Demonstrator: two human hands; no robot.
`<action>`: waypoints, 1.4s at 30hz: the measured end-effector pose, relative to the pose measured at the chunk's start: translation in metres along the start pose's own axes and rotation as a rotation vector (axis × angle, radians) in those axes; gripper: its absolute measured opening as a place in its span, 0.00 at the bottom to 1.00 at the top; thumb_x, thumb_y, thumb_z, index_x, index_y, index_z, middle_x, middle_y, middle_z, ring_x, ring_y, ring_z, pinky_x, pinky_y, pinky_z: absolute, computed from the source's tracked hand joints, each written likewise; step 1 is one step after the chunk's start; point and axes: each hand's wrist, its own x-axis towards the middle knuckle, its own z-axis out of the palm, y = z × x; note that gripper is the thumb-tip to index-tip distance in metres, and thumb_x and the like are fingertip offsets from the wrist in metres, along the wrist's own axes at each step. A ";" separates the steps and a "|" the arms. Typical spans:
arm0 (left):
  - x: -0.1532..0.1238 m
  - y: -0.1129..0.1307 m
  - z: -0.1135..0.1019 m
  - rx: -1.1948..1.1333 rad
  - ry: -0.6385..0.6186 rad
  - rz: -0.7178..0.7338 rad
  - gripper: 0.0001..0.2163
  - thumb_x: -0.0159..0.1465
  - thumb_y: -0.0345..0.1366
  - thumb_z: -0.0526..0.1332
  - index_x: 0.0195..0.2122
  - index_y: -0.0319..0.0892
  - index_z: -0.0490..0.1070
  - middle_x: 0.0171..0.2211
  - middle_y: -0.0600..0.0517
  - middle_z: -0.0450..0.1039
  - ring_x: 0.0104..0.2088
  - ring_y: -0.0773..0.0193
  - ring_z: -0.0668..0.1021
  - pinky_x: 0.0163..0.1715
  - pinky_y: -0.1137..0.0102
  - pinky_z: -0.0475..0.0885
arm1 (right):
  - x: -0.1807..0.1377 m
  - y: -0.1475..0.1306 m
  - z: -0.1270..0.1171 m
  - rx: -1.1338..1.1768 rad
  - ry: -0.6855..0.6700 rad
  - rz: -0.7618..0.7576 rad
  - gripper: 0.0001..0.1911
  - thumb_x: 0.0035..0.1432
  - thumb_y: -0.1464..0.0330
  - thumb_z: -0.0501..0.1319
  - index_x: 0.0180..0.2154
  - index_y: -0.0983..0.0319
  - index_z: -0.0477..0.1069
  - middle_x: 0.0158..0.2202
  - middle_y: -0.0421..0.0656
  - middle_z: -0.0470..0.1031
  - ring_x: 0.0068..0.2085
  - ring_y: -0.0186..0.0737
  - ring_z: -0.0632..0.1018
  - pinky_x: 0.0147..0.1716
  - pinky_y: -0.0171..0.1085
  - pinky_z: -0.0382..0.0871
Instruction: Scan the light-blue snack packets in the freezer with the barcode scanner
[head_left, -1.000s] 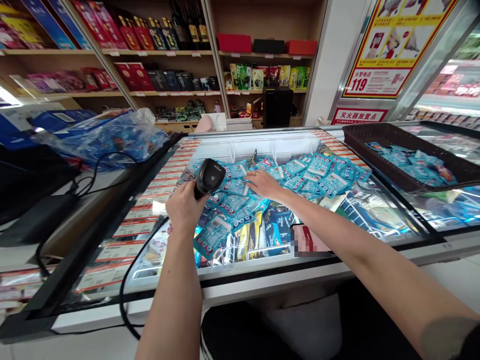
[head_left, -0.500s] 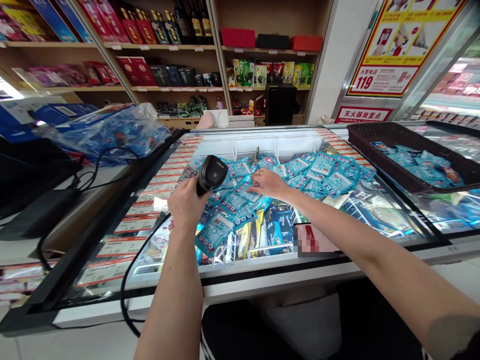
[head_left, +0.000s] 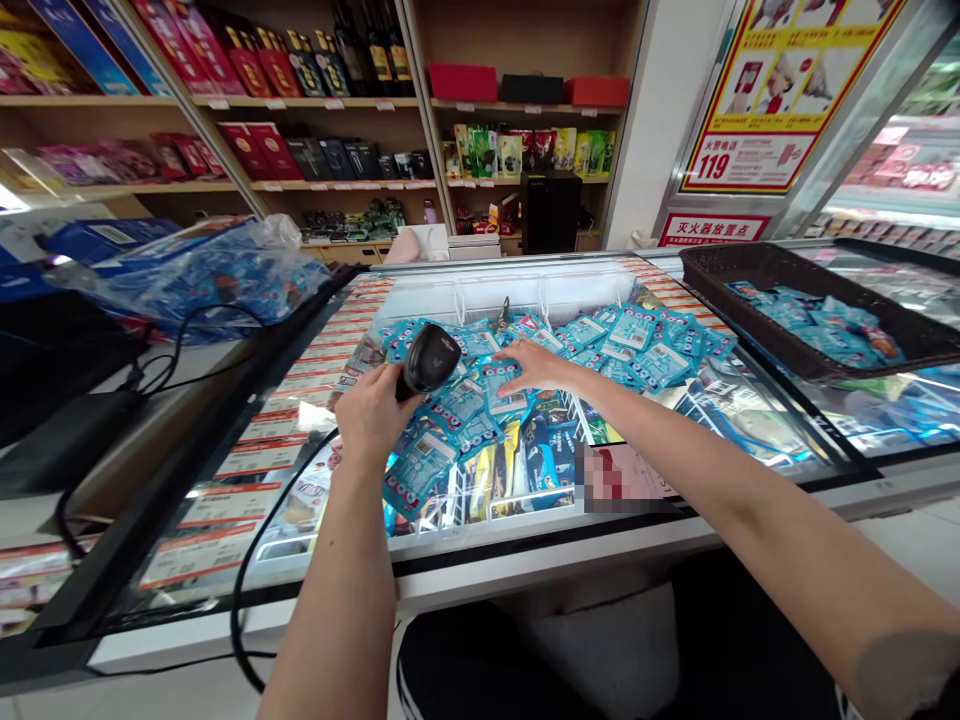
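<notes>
Item, left hand [head_left: 371,412]: our grip is wrapped tight round the handle of the black barcode scanner [head_left: 429,360]; its head now sits lower and tips further down toward the packets than half a second ago, so we judge it is being aimed at a label; its cable [head_left: 247,570] trails off the counter edge toward us.

Item, right hand [head_left: 541,367]: fingers spread flat, pinching nothing, pressing on a blue packet [head_left: 501,386] just beside the scanner head; the hand has slid slightly nearer the scanner since the earlier frame, and the packet beneath it looks pulled toward us.

Item, heap of blue packets [head_left: 637,340]: lying on the glass lid of the chest freezer [head_left: 750,420], middle to right; largely as before.

Item, dark basket [head_left: 787,300]: on the right, holding more blue packets; unmoved.

Item, plastic bag [head_left: 202,275]: on the left, holding blue goods; unmoved.
</notes>
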 end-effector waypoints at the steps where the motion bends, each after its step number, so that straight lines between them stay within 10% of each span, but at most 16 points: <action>1: 0.000 0.000 0.001 0.000 -0.002 0.012 0.20 0.58 0.48 0.61 0.49 0.44 0.70 0.44 0.45 0.77 0.45 0.49 0.77 0.29 0.66 0.62 | -0.001 0.001 -0.002 0.033 0.036 0.043 0.34 0.46 0.54 0.71 0.52 0.62 0.71 0.50 0.49 0.73 0.53 0.50 0.71 0.52 0.45 0.63; 7: -0.001 0.007 0.004 -0.038 -0.022 0.145 0.20 0.60 0.44 0.60 0.52 0.45 0.69 0.46 0.45 0.76 0.47 0.50 0.77 0.35 0.65 0.66 | -0.008 0.019 -0.015 0.462 0.356 0.329 0.14 0.56 0.58 0.63 0.39 0.61 0.68 0.34 0.40 0.74 0.30 0.37 0.75 0.30 0.39 0.70; 12: -0.001 0.021 0.003 -0.075 -0.076 0.279 0.19 0.60 0.42 0.59 0.52 0.44 0.69 0.47 0.44 0.75 0.47 0.51 0.77 0.39 0.65 0.68 | -0.021 0.031 -0.019 0.669 0.375 0.371 0.11 0.59 0.60 0.59 0.37 0.58 0.60 0.27 0.35 0.69 0.23 0.37 0.76 0.18 0.34 0.62; 28: -0.001 0.039 0.007 -0.055 -0.054 0.419 0.18 0.60 0.40 0.63 0.50 0.43 0.70 0.43 0.47 0.77 0.44 0.53 0.78 0.35 0.66 0.67 | -0.025 0.038 -0.009 0.672 0.412 0.358 0.11 0.61 0.60 0.59 0.38 0.56 0.59 0.23 0.31 0.67 0.23 0.33 0.76 0.17 0.30 0.60; 42: -0.002 0.035 0.005 -0.040 -0.013 0.267 0.17 0.61 0.42 0.61 0.51 0.44 0.70 0.44 0.47 0.76 0.46 0.52 0.77 0.35 0.66 0.66 | -0.023 0.037 -0.014 0.504 0.542 0.471 0.12 0.61 0.62 0.57 0.44 0.59 0.61 0.25 0.34 0.70 0.23 0.37 0.76 0.23 0.35 0.64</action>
